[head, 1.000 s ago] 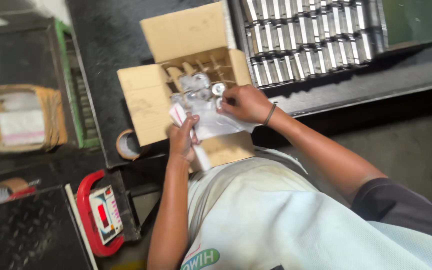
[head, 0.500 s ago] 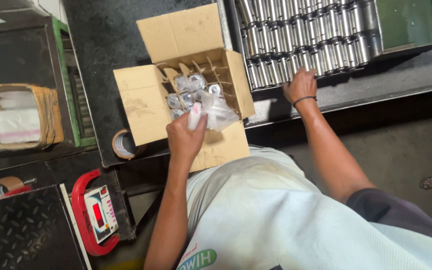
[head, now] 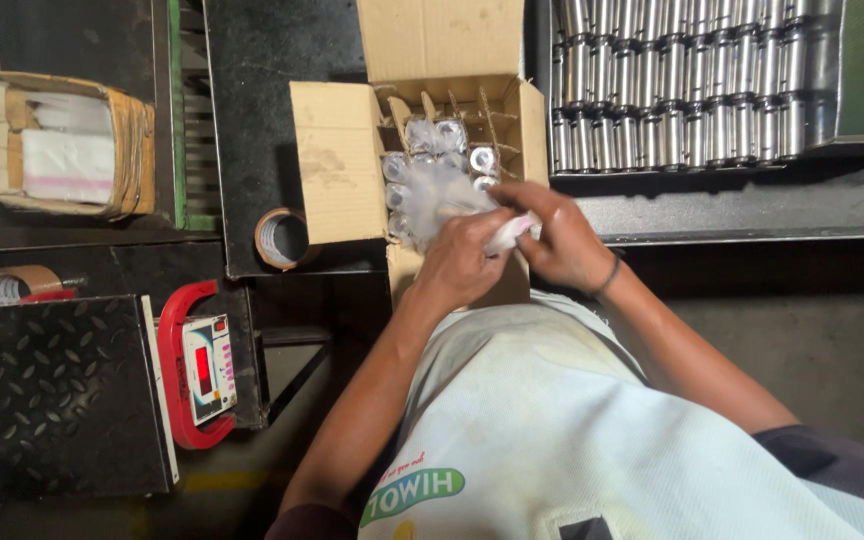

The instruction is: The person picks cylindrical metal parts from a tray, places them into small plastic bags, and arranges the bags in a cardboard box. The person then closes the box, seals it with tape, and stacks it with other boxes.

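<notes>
Both hands meet over the near edge of the open cardboard box (head: 337, 160), whose divider cells hold bagged metal cylinders: left hand (head: 464, 262) and right hand (head: 562, 240) each close their fingers on one clear plastic bag (head: 442, 195). Rows of metal cylinders (head: 687, 80) fill the far right.

A roll of brown tape (head: 283, 238) lies on the dark bench just left of the open carton. Further left, a second tape roll (head: 20, 283) sits near a black checker-plate platform (head: 52, 395). Beside that plate stands a small display unit with a red handle (head: 195, 365). At the upper left, a worn cardboard tray (head: 67, 145) holds white sheets. Rows of shiny metal cylinders (head: 687, 85) fill the upper right.
</notes>
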Demonstrator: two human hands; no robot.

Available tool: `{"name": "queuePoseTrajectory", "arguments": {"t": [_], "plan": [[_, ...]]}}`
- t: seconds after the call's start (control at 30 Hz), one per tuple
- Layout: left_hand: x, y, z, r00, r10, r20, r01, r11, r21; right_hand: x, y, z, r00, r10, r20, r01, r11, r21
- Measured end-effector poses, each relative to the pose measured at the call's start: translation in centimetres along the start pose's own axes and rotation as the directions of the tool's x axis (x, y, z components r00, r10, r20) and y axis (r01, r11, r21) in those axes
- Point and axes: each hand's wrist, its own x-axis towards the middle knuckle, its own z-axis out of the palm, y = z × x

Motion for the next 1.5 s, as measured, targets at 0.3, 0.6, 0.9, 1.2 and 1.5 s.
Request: {"name": "queuePoseTrajectory", "arguments": {"t": [0.3, 0.6, 0.9, 1.2, 1.5], "plan": [[-2.6, -5.9, -3.6, 0.670, -0.742, -0.032, 0.475, 0.461, -0.750, -2.3, 0.8, 2.7, 0.942, 0.254, -0.220, -0.210, 0.956, 0.204], [-5.2, -7.4, -3.9, 0.710, -0.704, -0.004, 0.423, 0.432, -0.796, 3.1, 8.1, 4.7, 0.840, 0.540, 0.053, -0.530, 0.838, -0.128], [-3.9, -8.6, -0.1, 0.764, -0.644, -0.036, 0.290, 0.393, -0.873, 1.0, 1.0, 4.5, 0.979, 0.135, -0.150, -0.126, 0.990, 0.067], [0.1, -7.1, -0.2, 0.720, -0.694, 0.010, 0.616, 0.633, -0.470, 1.4, 4.8, -0.6, 0.909, 0.408, 0.086, -0.377, 0.892, -0.250], [1.0, -1.3, -2.7, 0.909, -0.348, -0.231, 0.408, 0.859, 0.309, 4.2, 7.3, -1.0, 0.942, 0.331, -0.059, -0.327, 0.943, 0.069]]}}
